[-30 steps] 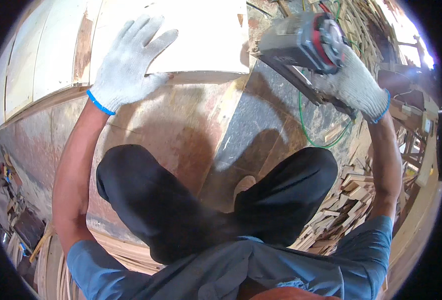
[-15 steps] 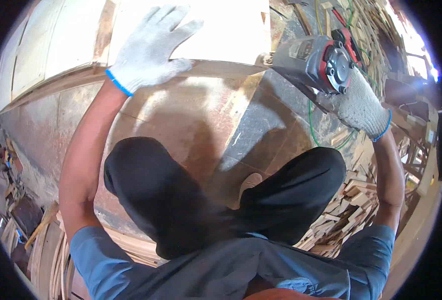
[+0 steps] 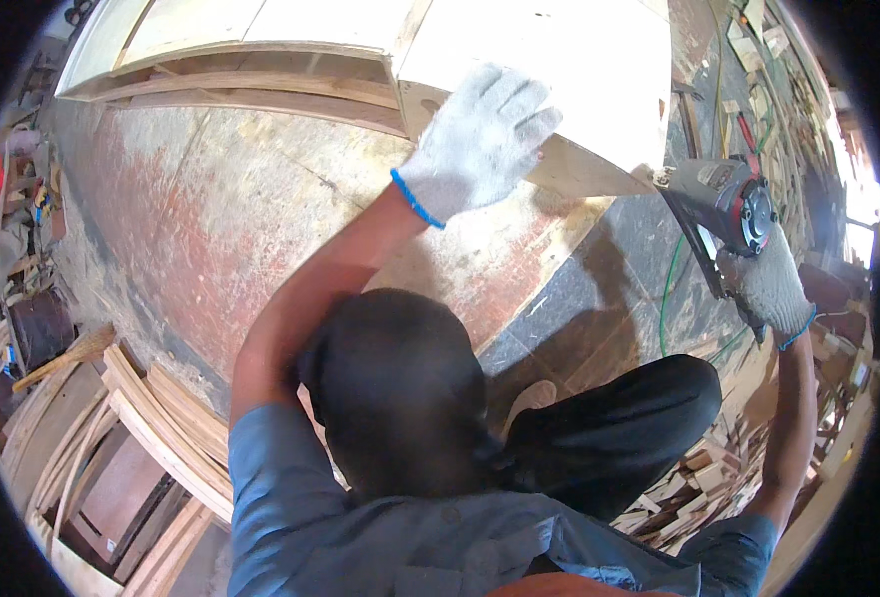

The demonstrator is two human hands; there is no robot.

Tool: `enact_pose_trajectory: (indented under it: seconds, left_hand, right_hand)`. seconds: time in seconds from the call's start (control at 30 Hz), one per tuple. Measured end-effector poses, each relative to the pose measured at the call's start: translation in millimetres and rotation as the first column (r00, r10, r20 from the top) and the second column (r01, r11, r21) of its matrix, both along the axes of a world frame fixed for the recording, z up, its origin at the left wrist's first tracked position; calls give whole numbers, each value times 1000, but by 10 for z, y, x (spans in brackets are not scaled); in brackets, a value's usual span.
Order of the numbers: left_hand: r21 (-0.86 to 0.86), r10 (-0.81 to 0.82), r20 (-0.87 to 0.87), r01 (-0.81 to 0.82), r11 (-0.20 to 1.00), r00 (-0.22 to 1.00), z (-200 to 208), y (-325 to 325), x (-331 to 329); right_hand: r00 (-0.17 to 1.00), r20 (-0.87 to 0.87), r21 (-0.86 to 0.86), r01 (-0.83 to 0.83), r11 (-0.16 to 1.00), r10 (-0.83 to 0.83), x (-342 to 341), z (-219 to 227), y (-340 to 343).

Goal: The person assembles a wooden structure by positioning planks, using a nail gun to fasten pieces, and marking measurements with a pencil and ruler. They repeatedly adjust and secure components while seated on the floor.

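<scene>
My left hand (image 3: 482, 144), in a white knit glove with a blue cuff, lies with fingers outstretched on the near edge of a white wooden panel piece (image 3: 599, 75). Its palm overhangs that edge, and it grips nothing. On the right, my gloved right hand (image 3: 773, 284) is closed round the handle of a grey nail gun (image 3: 710, 184) with a red-and-black end cap. The gun's nose end is at the near right corner of the panel piece, seemingly against it. Bright glare washes out the panel's top, and the gun hides most of my right fingers.
A green hose (image 3: 670, 298) runs over the stained floor (image 3: 231, 219) near the gun. Wood offcuts (image 3: 703, 473) are heaped at the lower right. Curved wooden strips (image 3: 166, 438) lie at the lower left. More white panels (image 3: 186, 30) with a slatted wooden side extend to the far left.
The whole view has shifted, so the panel, hands and gun now appear farther right. My left hand has less spread fingers. My right hand still holds the nail gun at the panel's corner.
</scene>
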State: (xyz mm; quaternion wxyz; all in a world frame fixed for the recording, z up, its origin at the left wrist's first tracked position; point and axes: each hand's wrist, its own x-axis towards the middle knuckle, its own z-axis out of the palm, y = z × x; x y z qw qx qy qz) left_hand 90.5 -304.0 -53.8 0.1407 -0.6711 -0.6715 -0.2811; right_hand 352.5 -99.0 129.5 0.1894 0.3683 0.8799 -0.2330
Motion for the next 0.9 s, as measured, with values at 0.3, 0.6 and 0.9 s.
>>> enact_pose_trajectory:
  seconds: [0.3,0.6,0.9]
  left_hand:
    - [-261,333,912,-287,922,240,-116,-569,-10]
    - [-219,187,961,-147,964,-204,-295,-361,-269]
    - [191,276,230,-322,927,933,-30,-577,81]
  right_hand:
    - [974,-200,97,-89,991,107,169,-144,38]
    - [986,-107,-109,119,987,-130,84,-112,-21]
    - [969,-89,-234,203,951,-229,-8,30,-144]
